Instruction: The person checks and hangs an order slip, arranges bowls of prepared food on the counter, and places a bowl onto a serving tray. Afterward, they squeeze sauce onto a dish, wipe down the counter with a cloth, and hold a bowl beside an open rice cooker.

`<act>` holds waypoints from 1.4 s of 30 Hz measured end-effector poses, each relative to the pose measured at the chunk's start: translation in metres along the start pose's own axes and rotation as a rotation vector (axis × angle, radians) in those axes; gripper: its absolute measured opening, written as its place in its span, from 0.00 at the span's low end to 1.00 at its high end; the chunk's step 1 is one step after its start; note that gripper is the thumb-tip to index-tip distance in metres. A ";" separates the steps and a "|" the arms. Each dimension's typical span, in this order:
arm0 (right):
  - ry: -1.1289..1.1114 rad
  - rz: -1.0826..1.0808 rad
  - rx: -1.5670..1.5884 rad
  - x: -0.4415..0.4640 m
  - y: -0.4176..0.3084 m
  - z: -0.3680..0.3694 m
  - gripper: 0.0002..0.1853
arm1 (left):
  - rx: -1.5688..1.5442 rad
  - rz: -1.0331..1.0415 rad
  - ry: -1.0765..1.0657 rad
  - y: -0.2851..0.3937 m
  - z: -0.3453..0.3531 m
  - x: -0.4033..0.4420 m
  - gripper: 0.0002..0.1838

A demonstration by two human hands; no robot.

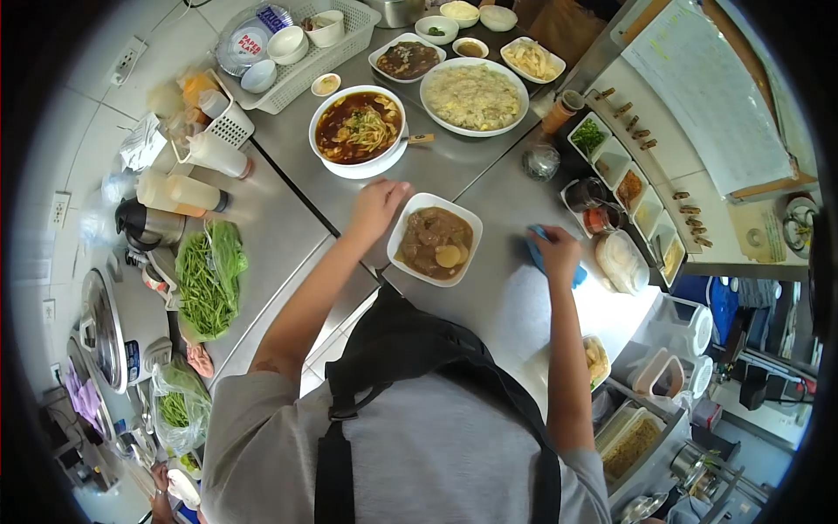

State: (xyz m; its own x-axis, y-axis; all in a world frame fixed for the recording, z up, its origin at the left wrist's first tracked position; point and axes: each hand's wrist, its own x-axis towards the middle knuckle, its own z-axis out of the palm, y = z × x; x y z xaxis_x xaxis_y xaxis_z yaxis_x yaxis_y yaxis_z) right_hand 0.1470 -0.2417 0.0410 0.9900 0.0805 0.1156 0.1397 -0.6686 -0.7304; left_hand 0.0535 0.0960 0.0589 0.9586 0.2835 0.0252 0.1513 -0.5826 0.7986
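A square white bowl (468,217) of brown stew with meat and pale round slices sits on the steel counter in front of me. Just off its upper left corner is my left hand (381,207), fingers curled in; whatever they may hold is hidden. To the right of the bowl, my right hand (557,251) is closed around a blue cloth (535,248) pressed against the counter. Beyond my left hand stands a round white bowl (358,122) of dark red soup with shredded topping on a white plate (377,166).
Farther back are a large bowl of fried rice (474,94), a dark saucy dish (408,58) and a plate of pale pieces (534,60). Bagged green beans (208,284) and squeeze bottles (218,155) line the left. Condiment containers (614,160) and a plastic tub (621,261) stand right.
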 end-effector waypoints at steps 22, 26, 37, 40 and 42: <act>-0.583 -0.339 -0.052 0.031 -0.062 0.078 0.15 | 0.191 0.091 -0.279 0.005 0.015 0.031 0.10; -0.441 -0.161 0.049 -0.003 -0.050 0.054 0.15 | 0.173 0.054 -0.237 0.000 0.018 0.019 0.10; -0.213 0.245 0.059 -0.095 -0.050 0.035 0.17 | -0.342 -0.364 -0.233 -0.014 0.030 -0.045 0.14; 0.038 0.328 0.300 -0.119 -0.051 0.048 0.18 | -0.411 -0.464 -0.255 -0.013 0.035 -0.060 0.15; 0.067 0.429 0.366 -0.131 -0.061 0.050 0.17 | -0.521 -0.601 -0.305 -0.018 0.043 -0.070 0.17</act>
State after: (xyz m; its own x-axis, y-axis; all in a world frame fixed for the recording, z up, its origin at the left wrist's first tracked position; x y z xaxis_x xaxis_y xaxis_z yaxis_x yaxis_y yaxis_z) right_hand 0.0094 -0.1747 0.0367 0.9578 -0.1969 -0.2092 -0.2657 -0.3299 -0.9059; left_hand -0.0059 0.0534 0.0168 0.7854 0.1708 -0.5949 0.5966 0.0470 0.8011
